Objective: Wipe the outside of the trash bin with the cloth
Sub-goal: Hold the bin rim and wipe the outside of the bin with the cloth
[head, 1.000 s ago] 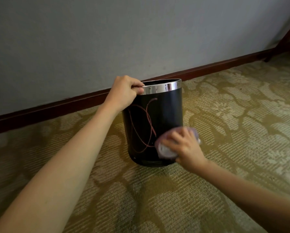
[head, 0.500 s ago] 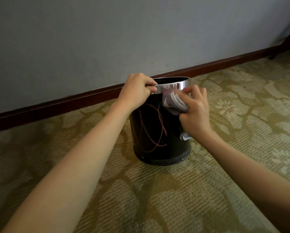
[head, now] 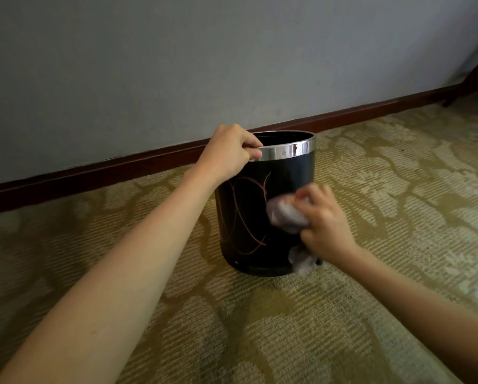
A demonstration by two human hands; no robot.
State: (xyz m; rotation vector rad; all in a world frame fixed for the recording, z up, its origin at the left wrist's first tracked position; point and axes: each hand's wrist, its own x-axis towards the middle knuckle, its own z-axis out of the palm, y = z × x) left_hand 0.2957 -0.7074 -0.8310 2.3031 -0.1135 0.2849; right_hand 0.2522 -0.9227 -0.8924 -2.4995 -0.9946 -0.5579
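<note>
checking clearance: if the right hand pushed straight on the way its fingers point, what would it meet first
The right hand already presses the cloth against the trash bin, so it would meet the bin's dark side wall through the cloth. Depth beyond that is unclear.

One black trash bin [head: 249, 212] with one chrome rim band [head: 287, 151], one crumpled pale cloth [head: 286, 214], two bare hands, left hand [head: 228, 155] and right hand [head: 325, 223], one patterned carpet [head: 232, 328], one dark wooden baseboard [head: 121, 169], one grey wall [head: 177, 65]
</note>
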